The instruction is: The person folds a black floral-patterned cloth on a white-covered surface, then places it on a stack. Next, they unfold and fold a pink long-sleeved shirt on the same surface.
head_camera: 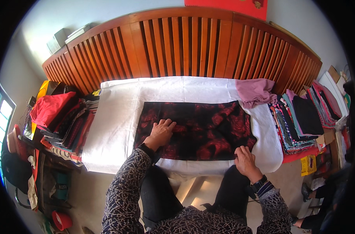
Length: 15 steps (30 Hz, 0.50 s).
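A black garment with dark red rose print (192, 131) lies spread flat on a white cloth (116, 125). My left hand (161, 133) rests on the garment's left part with its fingers apart, palm down. At the garment's lower right edge, my right hand (245, 159) has its fingers curled, with the thumb by the hem; its fingertips seem to pinch the fabric. A pink garment (255, 92) lies crumpled on the white cloth's far right corner.
Folded clothes are piled at the left, topped by a red garment (54, 108). More folded stacks (307, 115) stand at the right, above a yellow packet (308, 165). A slatted wooden headboard (177, 44) rises behind. Another person's feet (306, 191) show at lower right.
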{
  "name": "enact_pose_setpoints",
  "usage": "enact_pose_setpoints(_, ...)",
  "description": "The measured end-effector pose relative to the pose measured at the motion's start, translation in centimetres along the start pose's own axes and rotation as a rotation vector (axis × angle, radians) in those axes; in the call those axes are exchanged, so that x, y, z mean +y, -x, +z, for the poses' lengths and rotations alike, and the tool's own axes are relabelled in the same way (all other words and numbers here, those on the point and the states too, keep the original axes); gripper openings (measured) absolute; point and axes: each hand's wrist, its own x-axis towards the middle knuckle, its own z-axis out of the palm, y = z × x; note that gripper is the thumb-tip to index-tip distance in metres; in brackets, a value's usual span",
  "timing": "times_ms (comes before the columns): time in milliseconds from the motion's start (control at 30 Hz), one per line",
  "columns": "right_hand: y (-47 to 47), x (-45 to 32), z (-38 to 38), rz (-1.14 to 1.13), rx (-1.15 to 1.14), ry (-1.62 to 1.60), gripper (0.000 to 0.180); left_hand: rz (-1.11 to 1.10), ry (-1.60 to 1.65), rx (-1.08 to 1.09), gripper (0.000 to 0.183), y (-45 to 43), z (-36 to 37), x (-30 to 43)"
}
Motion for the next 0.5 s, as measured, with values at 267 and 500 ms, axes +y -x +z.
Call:
enact_pose_setpoints(267, 0.04, 0.23, 0.2, -0.003, 0.003, 0.007, 0.024, -0.021, -0.002, 0.037, 0.054, 0.35, 0.5, 0.34)
enact_pose_setpoints(500, 0.11, 0.48, 0.53, 0.0, 0.013, 0.021, 0.024, -0.079, -0.015, -0.018, 0.046, -0.24, 0.32, 0.82)
